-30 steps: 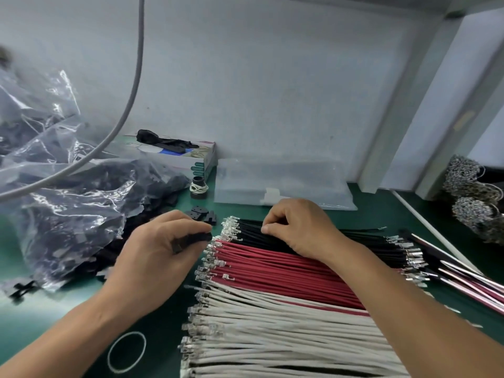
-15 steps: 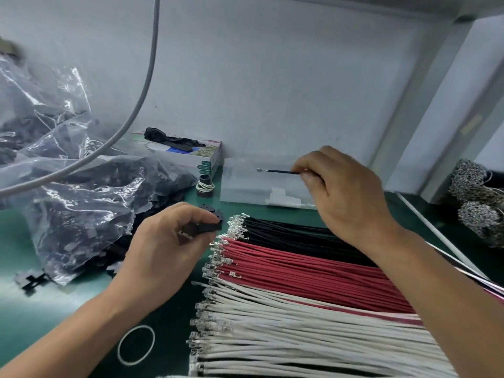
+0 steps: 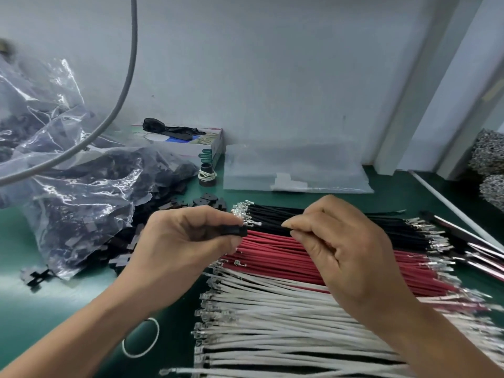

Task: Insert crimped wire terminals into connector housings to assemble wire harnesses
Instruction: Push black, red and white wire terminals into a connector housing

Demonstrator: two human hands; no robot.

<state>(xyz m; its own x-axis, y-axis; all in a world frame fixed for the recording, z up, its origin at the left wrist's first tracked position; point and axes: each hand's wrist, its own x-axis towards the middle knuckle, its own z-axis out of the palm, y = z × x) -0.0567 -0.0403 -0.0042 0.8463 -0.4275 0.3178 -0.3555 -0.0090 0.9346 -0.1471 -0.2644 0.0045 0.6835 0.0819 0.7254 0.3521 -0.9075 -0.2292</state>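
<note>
One black wire (image 3: 272, 224) was pinched by the right hand (image 3: 338, 241), its terminal (image 3: 252, 223) held just short of the black housing (image 3: 233, 231) gripped by the left hand (image 3: 188, 241). Insertion not yet seated; black, red (image 3: 286, 255) & white wire rows (image 3: 272, 309) left on the bench, approx. full.

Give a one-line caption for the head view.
Left hand holds black housing; right hand brings a black wire to it.
</note>
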